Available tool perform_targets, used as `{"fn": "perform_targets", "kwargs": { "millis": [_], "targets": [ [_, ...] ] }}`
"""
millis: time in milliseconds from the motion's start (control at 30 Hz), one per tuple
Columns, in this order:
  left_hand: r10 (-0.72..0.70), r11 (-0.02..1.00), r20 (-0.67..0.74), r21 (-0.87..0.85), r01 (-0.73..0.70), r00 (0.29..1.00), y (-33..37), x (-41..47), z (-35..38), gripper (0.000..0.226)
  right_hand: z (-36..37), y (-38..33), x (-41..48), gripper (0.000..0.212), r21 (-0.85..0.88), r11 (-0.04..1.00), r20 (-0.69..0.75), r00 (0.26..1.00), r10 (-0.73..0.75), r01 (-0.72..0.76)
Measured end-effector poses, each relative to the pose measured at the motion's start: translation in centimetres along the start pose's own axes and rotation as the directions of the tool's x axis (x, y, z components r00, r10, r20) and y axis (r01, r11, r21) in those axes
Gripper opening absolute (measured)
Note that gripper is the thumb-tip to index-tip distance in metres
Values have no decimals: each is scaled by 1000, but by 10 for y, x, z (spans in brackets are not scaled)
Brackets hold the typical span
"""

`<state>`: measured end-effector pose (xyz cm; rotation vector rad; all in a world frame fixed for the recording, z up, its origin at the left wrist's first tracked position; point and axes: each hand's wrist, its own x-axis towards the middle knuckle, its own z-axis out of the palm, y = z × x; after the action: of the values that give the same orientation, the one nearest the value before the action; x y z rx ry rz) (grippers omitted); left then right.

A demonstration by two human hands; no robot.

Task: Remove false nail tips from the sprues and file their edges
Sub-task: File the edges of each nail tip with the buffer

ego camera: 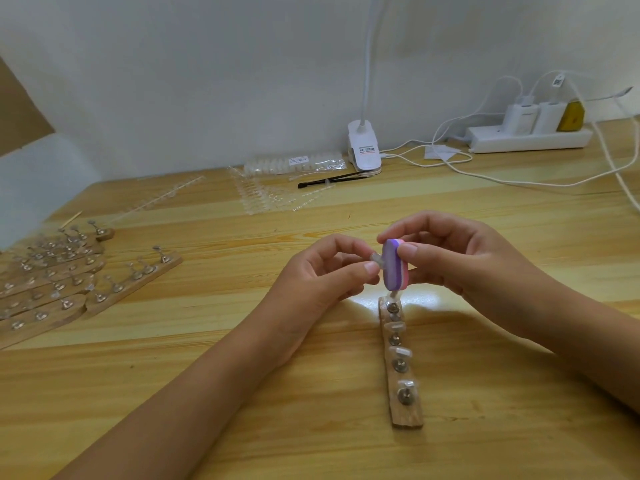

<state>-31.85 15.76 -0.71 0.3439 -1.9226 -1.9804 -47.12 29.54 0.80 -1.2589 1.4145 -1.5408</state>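
My left hand (325, 271) pinches a small clear false nail tip (375, 258) between thumb and forefinger, the other fingers curled under. My right hand (460, 258) grips a purple and pink oval buffer block (394, 265) between thumb and fingertips, its purple face touching the tip. Both hover over the middle of the pale wooden tabletop (346, 445), above the far end of a narrow wooden strip with metal studs (401, 362) carrying clear tips. More studded wooden strips (69, 282) lie at the left edge. Clear plastic sprues (273, 195) and a clear bag of tips (294, 162) sit near the far edge beside a white clip lamp (363, 150); their labels are too small to read
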Motion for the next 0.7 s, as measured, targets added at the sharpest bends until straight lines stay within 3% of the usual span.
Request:
{"fn": "perform_targets", "kwargs": {
  "millis": [267, 533, 633, 700],
  "targets": [
    [9, 1000, -50, 17, -8, 999, -3, 0, 1, 6, 0, 0, 0, 22, -27, 1000, 13, 1000, 16, -15],
    [10, 999, -39, -50, -12, 999, -5, 2, 3, 29, -1, 0, 1, 22, -19, 1000, -79, 997, -26, 25],
    [22, 997, -24, -67, -24, 999, -5, 1, 4, 26, -2, -4, 1, 20, -135, 990, -10, 1000, -28, 26],
    [26, 999, -3, -45, -26, 1000, -5, 0, 5, 20, -2, -4, 1, 21, -106, 994, -20, 999, -29, 26]
  ]
}}
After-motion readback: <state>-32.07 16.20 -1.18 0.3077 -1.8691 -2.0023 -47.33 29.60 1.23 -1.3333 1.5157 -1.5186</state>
